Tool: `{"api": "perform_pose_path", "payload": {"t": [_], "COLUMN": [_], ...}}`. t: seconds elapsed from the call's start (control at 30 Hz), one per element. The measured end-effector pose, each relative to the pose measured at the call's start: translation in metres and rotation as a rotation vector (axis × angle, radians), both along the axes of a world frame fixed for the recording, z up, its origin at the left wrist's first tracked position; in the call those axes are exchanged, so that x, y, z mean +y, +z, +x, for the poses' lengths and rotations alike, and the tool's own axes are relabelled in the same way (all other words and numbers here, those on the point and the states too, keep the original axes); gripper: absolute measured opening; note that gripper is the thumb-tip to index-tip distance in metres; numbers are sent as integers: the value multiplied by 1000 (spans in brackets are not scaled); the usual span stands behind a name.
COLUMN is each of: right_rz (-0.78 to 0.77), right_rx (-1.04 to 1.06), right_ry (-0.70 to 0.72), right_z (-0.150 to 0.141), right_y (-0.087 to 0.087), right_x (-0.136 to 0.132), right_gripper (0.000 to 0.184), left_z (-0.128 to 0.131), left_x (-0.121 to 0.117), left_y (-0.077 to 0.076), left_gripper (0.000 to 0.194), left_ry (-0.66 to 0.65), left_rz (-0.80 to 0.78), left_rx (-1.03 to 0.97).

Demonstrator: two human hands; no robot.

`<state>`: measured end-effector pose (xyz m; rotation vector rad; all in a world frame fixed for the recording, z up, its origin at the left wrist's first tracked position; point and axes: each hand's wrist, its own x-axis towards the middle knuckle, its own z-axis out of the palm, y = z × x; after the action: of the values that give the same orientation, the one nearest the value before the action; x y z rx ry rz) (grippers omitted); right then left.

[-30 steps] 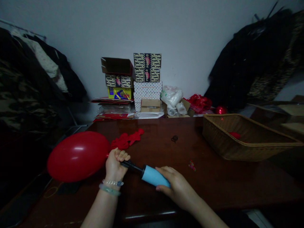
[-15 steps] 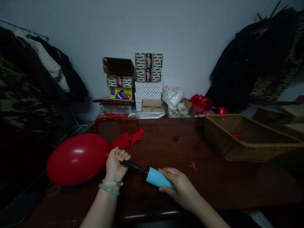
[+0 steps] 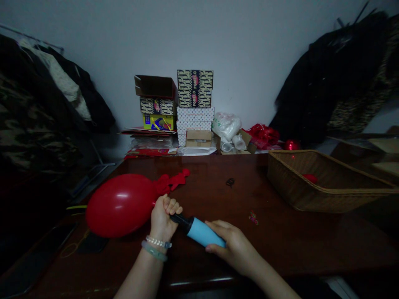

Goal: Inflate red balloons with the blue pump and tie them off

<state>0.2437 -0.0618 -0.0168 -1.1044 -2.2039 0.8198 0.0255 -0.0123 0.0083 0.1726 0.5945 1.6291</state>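
Along the blue hand pump [image 3: 201, 231], the left hand [image 3: 163, 218] is shut in a tight grip on the black nozzle end — a red balloon [image 3: 120, 205] bulges just beside that fist, above the table [image 3: 280, 241] — while the right hand [image 3: 233, 245] wraps the barrel in a closed grip.

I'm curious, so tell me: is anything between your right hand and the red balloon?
Yes. Your right hand is wrapped around the blue hand pump, which comes first. Next is your left hand, closed around the pump's black nozzle right at the neck of the red balloon.
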Motion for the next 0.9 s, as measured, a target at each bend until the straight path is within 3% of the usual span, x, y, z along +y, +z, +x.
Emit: {"api": "perform_pose_path", "payload": {"t": [0.43, 0.67, 0.9], "right_rz": [-31, -32, -44], "right_rx": [-69, -85, 6], "right_ry": [-2, -39, 13], "right_z": [27, 22, 7], "right_y": [9, 6, 3], "right_x": [9, 4, 0], "right_gripper": [57, 55, 55], "left_z": [-52, -40, -5], "left_x": [5, 4, 1], "left_y": [9, 4, -4], "left_gripper": [39, 40, 42], "left_ry": [160, 129, 14], "left_rz": [29, -5, -35], "left_rx": [20, -8, -44]}}
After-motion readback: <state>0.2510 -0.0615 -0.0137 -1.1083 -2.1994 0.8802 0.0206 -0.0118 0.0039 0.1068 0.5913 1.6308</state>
